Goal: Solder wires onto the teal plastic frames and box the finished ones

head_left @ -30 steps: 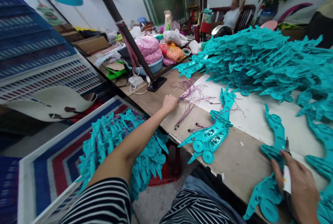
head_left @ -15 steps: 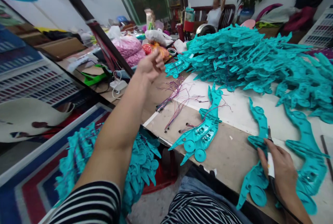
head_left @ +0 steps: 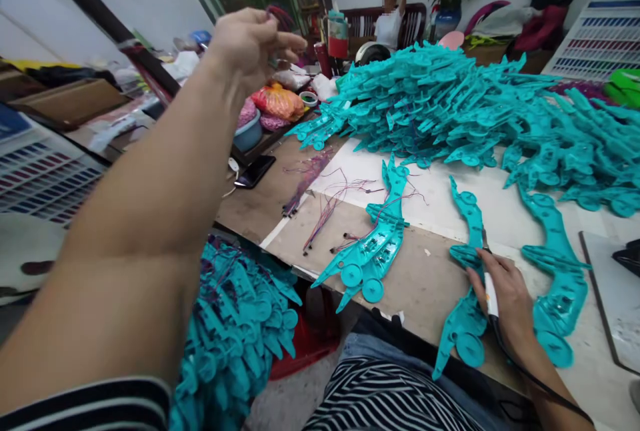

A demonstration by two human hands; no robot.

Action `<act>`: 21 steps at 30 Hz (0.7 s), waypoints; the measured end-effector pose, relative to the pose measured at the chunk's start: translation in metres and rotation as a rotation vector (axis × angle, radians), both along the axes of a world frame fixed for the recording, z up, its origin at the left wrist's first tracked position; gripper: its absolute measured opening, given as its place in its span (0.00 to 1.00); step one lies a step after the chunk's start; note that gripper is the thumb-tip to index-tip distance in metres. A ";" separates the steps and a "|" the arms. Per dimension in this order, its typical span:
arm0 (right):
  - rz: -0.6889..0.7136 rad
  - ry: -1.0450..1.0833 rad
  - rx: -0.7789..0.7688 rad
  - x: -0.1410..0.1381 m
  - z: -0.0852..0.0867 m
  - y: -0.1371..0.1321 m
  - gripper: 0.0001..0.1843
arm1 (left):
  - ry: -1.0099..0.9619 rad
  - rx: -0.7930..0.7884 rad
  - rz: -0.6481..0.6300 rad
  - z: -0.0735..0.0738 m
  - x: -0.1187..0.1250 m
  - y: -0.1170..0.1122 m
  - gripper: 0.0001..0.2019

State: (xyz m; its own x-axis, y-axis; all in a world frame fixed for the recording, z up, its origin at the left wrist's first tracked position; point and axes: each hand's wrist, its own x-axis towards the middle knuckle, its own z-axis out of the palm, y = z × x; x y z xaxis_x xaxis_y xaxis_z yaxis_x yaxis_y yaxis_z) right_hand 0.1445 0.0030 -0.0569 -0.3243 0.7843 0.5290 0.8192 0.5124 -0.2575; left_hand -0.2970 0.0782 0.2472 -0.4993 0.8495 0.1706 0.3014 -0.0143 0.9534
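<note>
My left hand point(head_left: 253, 44) is raised above the far left of the table. A small tuft of red and purple wires point(head_left: 281, 15) shows at its fingers, partly hidden by the hand. In my right hand point(head_left: 507, 294) is a soldering iron point(head_left: 491, 294) with a white handle and black cord, its tip pointing away from me. That hand rests over a narrow teal plastic part point(head_left: 469, 207). Another teal part point(head_left: 555, 237) lies to its right. Left of it, a teal pair point(head_left: 385, 244) has thin wires across it. Loose wires point(head_left: 323, 221) with black ends lie beside the pair.
A large heap of teal parts point(head_left: 440, 111) covers the table's back. More teal parts point(head_left: 240, 324) are piled below the left edge, by a red stool point(head_left: 313, 337). A phone point(head_left: 255, 171) and blue basin point(head_left: 249, 132) are at left. A person point(head_left: 390, 24) sits behind.
My left hand has risen and moved left, with wires now showing at its fingers. The view has swung right. My right hand keeps the soldering iron over the same teal part.
</note>
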 end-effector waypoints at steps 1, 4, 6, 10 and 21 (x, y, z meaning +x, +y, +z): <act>0.001 0.008 -0.005 0.000 0.000 0.000 0.25 | -0.018 0.070 0.054 -0.001 -0.001 -0.001 0.11; 0.002 0.019 -0.015 0.000 0.000 0.000 0.26 | 0.058 0.205 0.095 -0.001 -0.002 -0.008 0.11; 0.005 0.018 -0.007 -0.001 -0.001 0.000 0.26 | 0.083 0.188 0.014 0.001 0.000 -0.014 0.12; 0.010 0.048 -0.032 -0.003 0.000 0.000 0.25 | 0.044 0.195 -0.159 0.005 0.027 -0.026 0.12; 0.112 0.590 0.229 -0.013 0.112 0.005 0.18 | -0.251 -0.091 -0.885 -0.068 0.171 -0.070 0.06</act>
State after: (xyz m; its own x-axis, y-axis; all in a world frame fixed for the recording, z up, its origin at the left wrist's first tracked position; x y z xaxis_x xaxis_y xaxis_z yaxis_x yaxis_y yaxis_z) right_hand 0.1313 0.0080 0.0555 -0.0012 0.6086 0.7935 0.5112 0.6823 -0.5226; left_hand -0.1263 0.0086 0.1792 0.3252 0.9438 0.0595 0.0008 -0.0632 0.9980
